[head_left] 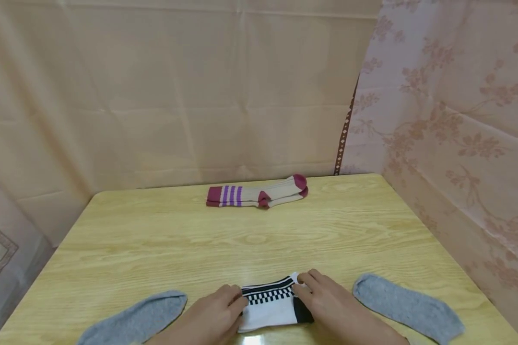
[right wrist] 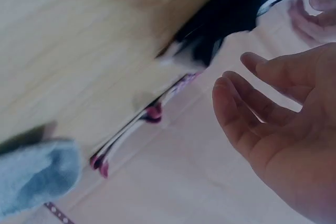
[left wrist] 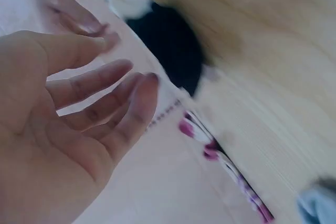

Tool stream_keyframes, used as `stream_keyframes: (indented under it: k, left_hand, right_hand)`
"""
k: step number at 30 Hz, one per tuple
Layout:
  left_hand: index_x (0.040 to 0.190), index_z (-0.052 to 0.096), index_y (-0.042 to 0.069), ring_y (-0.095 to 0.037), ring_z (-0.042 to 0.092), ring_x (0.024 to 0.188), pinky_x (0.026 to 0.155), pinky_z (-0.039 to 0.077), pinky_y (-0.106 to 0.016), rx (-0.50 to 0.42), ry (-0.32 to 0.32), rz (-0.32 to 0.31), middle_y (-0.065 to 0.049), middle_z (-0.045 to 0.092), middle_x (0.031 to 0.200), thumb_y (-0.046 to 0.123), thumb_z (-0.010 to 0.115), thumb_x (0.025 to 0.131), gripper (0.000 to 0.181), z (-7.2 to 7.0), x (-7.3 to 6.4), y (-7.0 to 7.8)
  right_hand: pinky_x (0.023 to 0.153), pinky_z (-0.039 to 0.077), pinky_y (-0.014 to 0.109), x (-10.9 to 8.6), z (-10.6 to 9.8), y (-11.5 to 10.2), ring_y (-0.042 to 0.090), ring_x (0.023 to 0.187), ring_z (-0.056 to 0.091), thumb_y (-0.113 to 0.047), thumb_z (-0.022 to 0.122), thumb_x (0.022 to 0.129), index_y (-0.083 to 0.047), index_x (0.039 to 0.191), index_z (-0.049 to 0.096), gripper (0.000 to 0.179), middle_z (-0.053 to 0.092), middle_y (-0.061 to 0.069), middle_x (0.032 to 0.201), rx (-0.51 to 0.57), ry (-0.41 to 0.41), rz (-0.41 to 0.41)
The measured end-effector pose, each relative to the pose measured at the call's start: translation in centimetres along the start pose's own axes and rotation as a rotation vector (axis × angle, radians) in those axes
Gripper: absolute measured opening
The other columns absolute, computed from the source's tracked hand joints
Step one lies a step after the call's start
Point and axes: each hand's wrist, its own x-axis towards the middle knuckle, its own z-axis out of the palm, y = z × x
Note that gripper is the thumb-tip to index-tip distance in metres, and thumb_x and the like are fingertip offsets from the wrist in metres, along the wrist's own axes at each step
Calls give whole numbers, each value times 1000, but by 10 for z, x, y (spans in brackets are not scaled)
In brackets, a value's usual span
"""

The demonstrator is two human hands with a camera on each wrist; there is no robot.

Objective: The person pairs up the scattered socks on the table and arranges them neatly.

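A white sock with black stripes, a checkered band and a black patch (head_left: pixel 269 311) lies at the table's near edge between my hands. My left hand (head_left: pixel 222 309) is at its left end, fingers loosely bent. At the other end is my right hand (head_left: pixel 328 299), overlapping the black patch in the head view. In the left wrist view, thumb and fingers (left wrist: pixel 142 100) stand apart with nothing between them, beside the blurred dark part of the sock (left wrist: pixel 170 43). The right wrist view likewise shows relaxed fingers (right wrist: pixel 226 108) holding nothing, near the sock (right wrist: pixel 223 22).
One grey sock (head_left: pixel 134 318) lies to the left of my hands, another grey sock (head_left: pixel 407 304) to the right. A pair of beige socks with maroon toes and purple stripes (head_left: pixel 250 194) rests at the back of the wooden table (head_left: pixel 190 244). Curtains (head_left: pixel 198 96) hang behind.
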Motion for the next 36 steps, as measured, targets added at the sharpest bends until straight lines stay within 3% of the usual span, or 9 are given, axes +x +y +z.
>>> stream_keyframes:
  k: [2,4,6,8,11,18,27,30,36]
  left_hand:
    - [106,66,8,-11,56,89,67,49,-18,17,20,41,-2,59,103,23,72,91,22,2,2,7]
    - [108,64,9,-13,59,97,68,51,-18,8,-8,54,-2,60,108,26,69,94,22,5,4,12]
    - [108,64,10,-14,59,100,70,52,-19,-9,-65,47,-1,60,108,28,66,96,21,9,5,14]
    - [103,64,12,-13,58,100,75,52,-21,-2,-106,55,2,59,103,28,64,96,17,14,5,15]
    - [94,65,14,-12,57,97,80,51,-23,31,-113,83,6,55,94,26,67,93,13,21,5,15]
    - [89,65,15,-13,56,97,84,51,-25,41,-108,109,6,52,91,25,69,92,11,24,6,16]
    - [91,66,14,-11,54,96,91,48,-29,101,-145,156,5,51,89,30,66,94,16,23,5,17]
    - [92,67,15,-10,54,96,92,48,-29,83,-166,147,6,51,89,30,66,94,16,22,6,17]
    - [93,68,14,-11,54,99,92,49,-29,56,-165,125,6,53,92,29,68,92,15,22,7,18]
  right_hand:
    - [86,53,34,-1,1,-4,20,104,58,-8,79,80,-8,118,65,40,62,6,116,-4,19,-54]
    - [88,53,35,-3,5,-8,22,107,58,-13,77,83,-8,119,63,38,62,7,118,-25,50,-108]
    - [89,53,35,-5,10,-10,23,109,59,-29,72,91,-9,119,64,36,63,8,119,-37,66,-138]
    - [90,53,36,-8,15,-11,26,111,58,-47,61,96,-8,121,64,46,62,10,123,-43,45,-151]
    - [91,53,38,-11,21,-12,29,114,58,-67,43,96,-8,124,64,68,61,13,127,-40,-1,-146]
    - [95,51,39,-13,23,-14,31,117,57,-71,37,95,-7,126,64,76,59,15,130,-53,-31,-138]
    - [94,52,39,-14,27,-15,31,114,58,-72,43,93,-7,122,65,75,60,15,127,-85,43,-152]
    - [93,52,39,-14,28,-15,31,113,58,-72,44,92,-7,122,65,74,61,14,126,-90,57,-151]
    - [94,51,40,-12,23,-13,30,116,56,-74,39,92,-9,125,64,77,60,14,129,-48,-24,-126]
